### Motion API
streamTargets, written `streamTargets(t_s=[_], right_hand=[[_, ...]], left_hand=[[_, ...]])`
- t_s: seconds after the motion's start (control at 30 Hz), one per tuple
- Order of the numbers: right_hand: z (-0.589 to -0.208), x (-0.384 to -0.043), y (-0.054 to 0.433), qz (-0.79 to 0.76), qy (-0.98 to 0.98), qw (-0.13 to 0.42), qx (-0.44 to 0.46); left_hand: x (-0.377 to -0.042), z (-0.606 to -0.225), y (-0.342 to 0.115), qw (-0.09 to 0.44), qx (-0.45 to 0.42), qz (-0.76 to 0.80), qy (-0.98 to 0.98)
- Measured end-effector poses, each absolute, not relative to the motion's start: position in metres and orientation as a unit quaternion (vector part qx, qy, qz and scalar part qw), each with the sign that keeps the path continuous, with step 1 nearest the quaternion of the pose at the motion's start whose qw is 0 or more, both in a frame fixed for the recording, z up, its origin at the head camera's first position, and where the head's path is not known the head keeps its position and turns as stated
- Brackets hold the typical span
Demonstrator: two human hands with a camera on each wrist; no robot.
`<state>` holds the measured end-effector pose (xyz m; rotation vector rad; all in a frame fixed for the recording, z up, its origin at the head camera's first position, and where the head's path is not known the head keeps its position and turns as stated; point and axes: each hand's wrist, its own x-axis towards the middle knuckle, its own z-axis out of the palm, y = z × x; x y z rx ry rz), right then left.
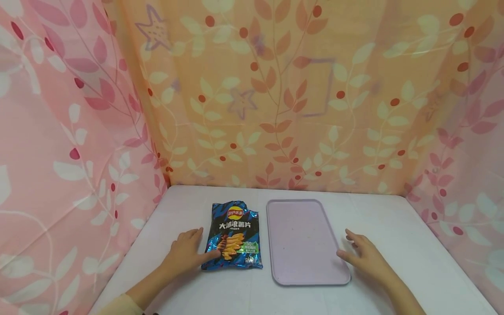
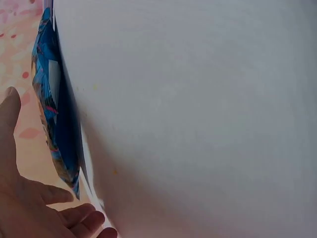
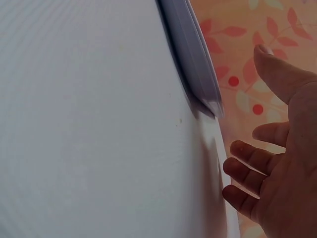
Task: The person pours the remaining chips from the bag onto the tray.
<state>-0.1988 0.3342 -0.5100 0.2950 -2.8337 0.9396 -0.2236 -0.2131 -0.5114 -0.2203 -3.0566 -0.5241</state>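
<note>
A blue and black bag of Lay's potato chips (image 1: 233,236) lies flat on the white table, left of a light purple tray (image 1: 303,245). Beside the bag's left edge is my left hand (image 1: 185,251), its thumb reaching over the bag's lower left corner in the head view. In the left wrist view the bag (image 2: 52,99) appears edge-on, with spread fingers near its end. My right hand (image 1: 366,258) is at the tray's right side, thumb by the rim, fingers loosely extended. The right wrist view shows the tray's edge (image 3: 193,54) and the hand (image 3: 292,163) holding nothing.
A white cloth covers the table (image 1: 189,293). Behind it hangs an orange leaf-patterned curtain (image 1: 275,96). Pink patterned curtains stand at the left (image 1: 78,144) and right (image 1: 464,166), bordering the work area.
</note>
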Motion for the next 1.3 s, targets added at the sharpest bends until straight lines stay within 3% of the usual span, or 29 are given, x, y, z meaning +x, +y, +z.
streamTargets(t_s=[0.33, 0.83, 1.3], right_hand=[[-0.513, -0.197, 0.332, 0.294, -0.950, 0.052, 0.090], [-0.522, -0.199, 0.331, 0.255, -0.960, 0.071, 0.091], [-0.524, -0.197, 0.330, 0.243, -0.964, 0.058, 0.093]], left_hand=[[-0.227, -0.518, -0.199, 0.005, -0.041, -0.205, -0.978], [-0.233, -0.515, -0.188, -0.012, -0.014, -0.269, -0.963], [-0.232, -0.518, -0.185, -0.048, 0.004, -0.421, -0.906]])
